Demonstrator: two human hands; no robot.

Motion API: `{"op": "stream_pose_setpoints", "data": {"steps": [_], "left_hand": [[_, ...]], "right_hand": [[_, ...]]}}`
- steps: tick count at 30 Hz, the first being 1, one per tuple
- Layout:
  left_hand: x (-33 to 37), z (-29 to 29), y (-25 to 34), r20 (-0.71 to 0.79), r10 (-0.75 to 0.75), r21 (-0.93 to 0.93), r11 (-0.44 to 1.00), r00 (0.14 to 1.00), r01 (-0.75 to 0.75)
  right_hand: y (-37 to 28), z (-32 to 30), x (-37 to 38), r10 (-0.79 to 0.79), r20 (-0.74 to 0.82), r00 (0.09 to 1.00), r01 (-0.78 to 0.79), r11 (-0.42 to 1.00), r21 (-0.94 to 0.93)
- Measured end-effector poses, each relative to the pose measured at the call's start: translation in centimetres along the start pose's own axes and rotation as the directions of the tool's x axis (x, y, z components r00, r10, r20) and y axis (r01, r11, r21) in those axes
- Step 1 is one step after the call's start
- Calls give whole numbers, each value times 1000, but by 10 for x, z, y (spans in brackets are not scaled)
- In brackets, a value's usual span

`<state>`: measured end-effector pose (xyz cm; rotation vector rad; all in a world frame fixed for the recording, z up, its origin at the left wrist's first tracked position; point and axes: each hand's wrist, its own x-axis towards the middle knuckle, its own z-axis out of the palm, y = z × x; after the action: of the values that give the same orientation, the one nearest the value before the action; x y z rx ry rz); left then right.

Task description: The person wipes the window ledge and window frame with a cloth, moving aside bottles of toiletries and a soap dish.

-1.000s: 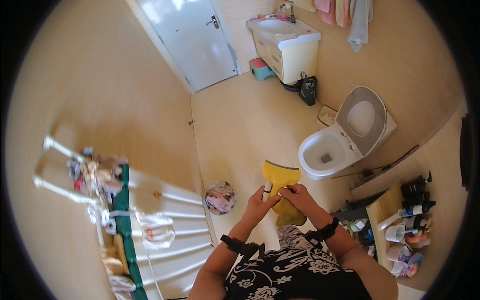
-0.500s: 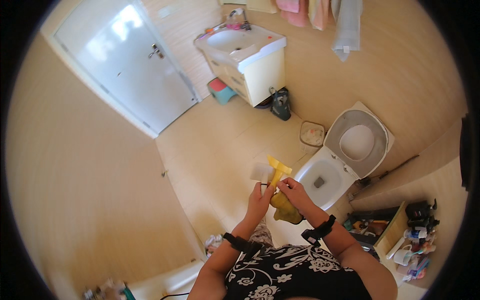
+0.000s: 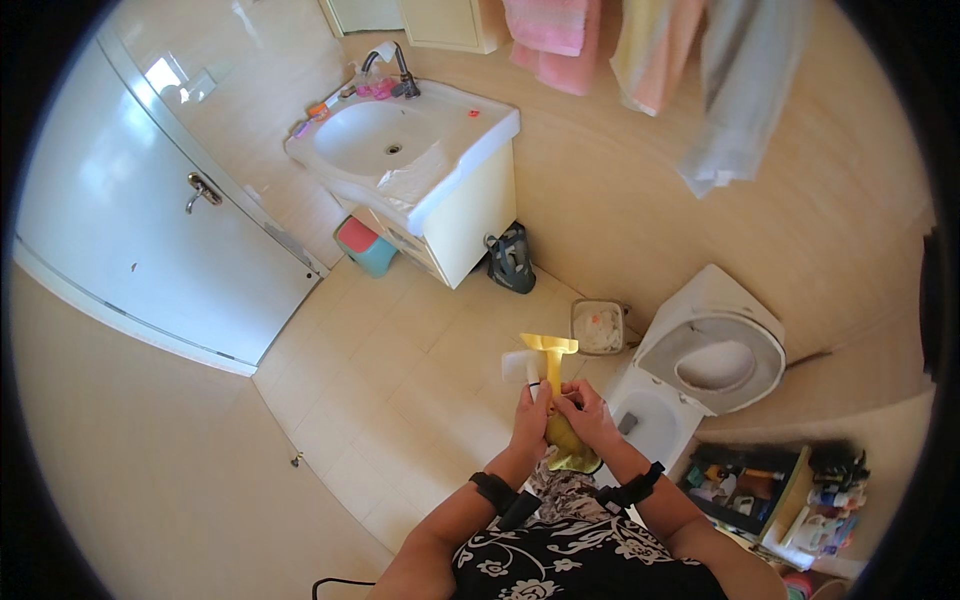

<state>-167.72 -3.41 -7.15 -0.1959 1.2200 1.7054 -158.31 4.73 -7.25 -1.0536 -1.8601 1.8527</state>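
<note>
In front of my body, my left hand [image 3: 530, 422] is closed around the handles of two tools. One is a yellow T-shaped scraper [image 3: 553, 368], its wide head pointing away from me. Beside it is a white tool [image 3: 517, 366] with a flat head and a dark band on its handle. My right hand [image 3: 590, 418] touches the scraper's handle with its fingers and is closed on an olive-yellow cloth [image 3: 566, 440]. The cloth hangs below both hands.
The toilet [image 3: 655, 425] stands with its lid up, right of my hands. Behind it is a waste bin [image 3: 599, 328]. Farther off are the washbasin cabinet [image 3: 470, 210], a dark bag [image 3: 511, 262] and a stool [image 3: 366, 248]. A crate [image 3: 735, 487] holds assorted items at right.
My view has swung up and to the right, bringing the washbasin and towels nearer. Both hands keep hold of the tools and cloth; the yellow scraper now stands more upright.
</note>
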Motion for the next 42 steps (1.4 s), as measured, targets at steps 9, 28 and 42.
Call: {"op": "stream_pose_setpoints", "data": {"steps": [9,28,42], "left_hand": [[163,17,54,-23,-109,60,992,994,110],[559,-32,41,-154,-173,559,796,973,230],[677,-72,14,-241,-314,190,913,919,361]], "right_hand": [[16,-2,175,263,110,959,-281,937,207],[160,-48,451,348,-216,912,-360,933,-17],[256,7,622,242,-138,960,-275,743,-610]]}}
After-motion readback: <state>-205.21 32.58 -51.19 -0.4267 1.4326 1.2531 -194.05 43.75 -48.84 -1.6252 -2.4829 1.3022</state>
